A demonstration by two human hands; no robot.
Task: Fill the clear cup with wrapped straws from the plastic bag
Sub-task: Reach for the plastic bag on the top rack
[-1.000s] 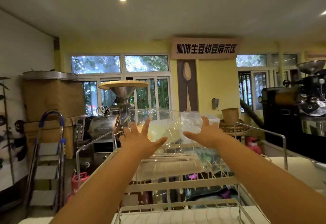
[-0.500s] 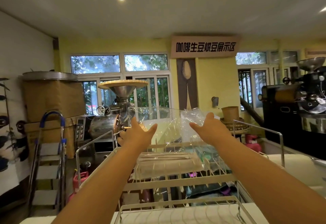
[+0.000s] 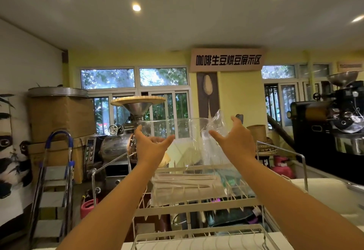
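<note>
A clear plastic bag (image 3: pixel 185 137) stands up from the top tier of a white wire dish rack (image 3: pixel 197 206). A bundle of paper-wrapped straws (image 3: pixel 187 185) lies in the bag's bottom, resting on the rack. My left hand (image 3: pixel 150 149) grips the bag's upper left edge. My right hand (image 3: pixel 235 142) holds the crumpled upper right corner. The bag's top edge is stretched taut between the two hands. No clear cup is in view.
A lower rack tier (image 3: pixel 197 238) sits close in front. A stepladder (image 3: pixel 53 181) and cardboard boxes are at the left, with a steel funnel machine (image 3: pixel 136 108) behind the rack. A black coffee roaster (image 3: pixel 331 131) and a white counter (image 3: pixel 325 190) are at the right.
Both hands have risen and spread apart, lifting the bag's top and pulling its edge taut. The straws have stayed on the rack.
</note>
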